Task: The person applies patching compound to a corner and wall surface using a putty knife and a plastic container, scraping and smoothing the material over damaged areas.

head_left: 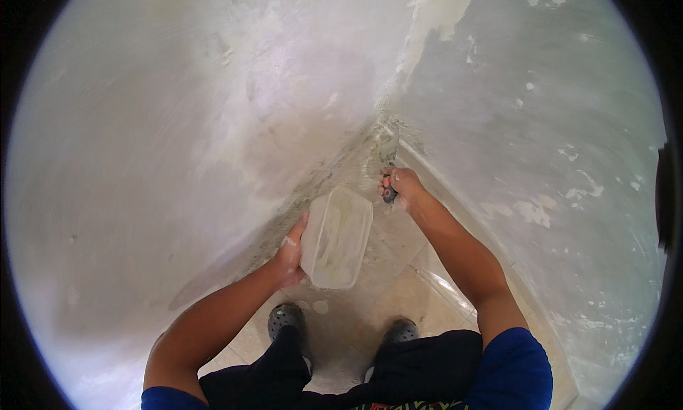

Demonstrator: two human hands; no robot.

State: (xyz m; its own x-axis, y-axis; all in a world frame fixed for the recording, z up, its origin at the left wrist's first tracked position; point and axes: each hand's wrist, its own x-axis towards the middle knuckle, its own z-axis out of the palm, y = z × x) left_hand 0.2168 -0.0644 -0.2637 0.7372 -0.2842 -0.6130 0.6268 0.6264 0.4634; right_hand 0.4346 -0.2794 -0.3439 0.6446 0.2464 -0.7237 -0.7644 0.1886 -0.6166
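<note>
My left hand is wrapped around the side of a translucent plastic tub, which is tilted so that its pale, smeared inside shows. My right hand grips a putty knife by its dark and red handle. The blade points away from me, low in the corner where two plastered walls meet, and it looks to be touching or very close to the surface there. Whether any filler sits on the blade cannot be made out.
The left wall and right wall close in on both sides, with white patches on the right one. A baseboard runs along the right wall's foot. My grey clogs stand on the tiled floor.
</note>
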